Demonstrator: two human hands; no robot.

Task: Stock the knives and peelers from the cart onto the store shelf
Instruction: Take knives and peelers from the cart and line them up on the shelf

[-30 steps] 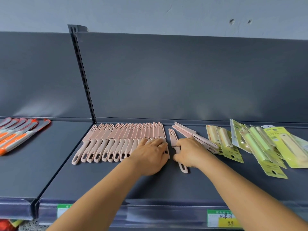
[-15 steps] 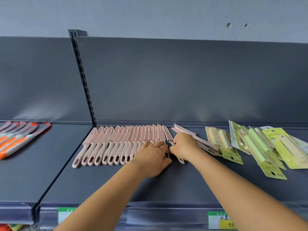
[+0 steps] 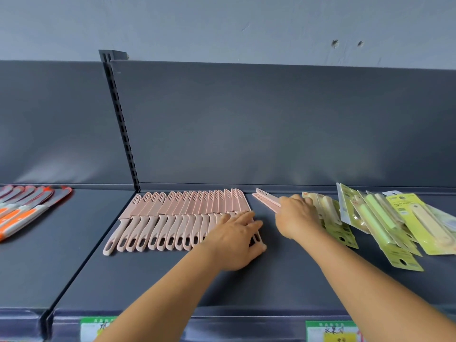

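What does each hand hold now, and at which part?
Left hand rests flat on the knife row's right-end handles. Right hand lies on loose pink knives; grip hidden.

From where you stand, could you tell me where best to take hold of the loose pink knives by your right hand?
Probably pinch the loose pink knives across their sheathed blades from the front, beside the right hand: the handles are hidden under it, and the blades lie flat, pointing back-left.

Passage I see: bare shelf (image 3: 269, 280) strip between pink knife row (image 3: 177, 218) and yellow peeler packs (image 3: 385, 223); loose pink knives (image 3: 267, 199) obstruct its rear.
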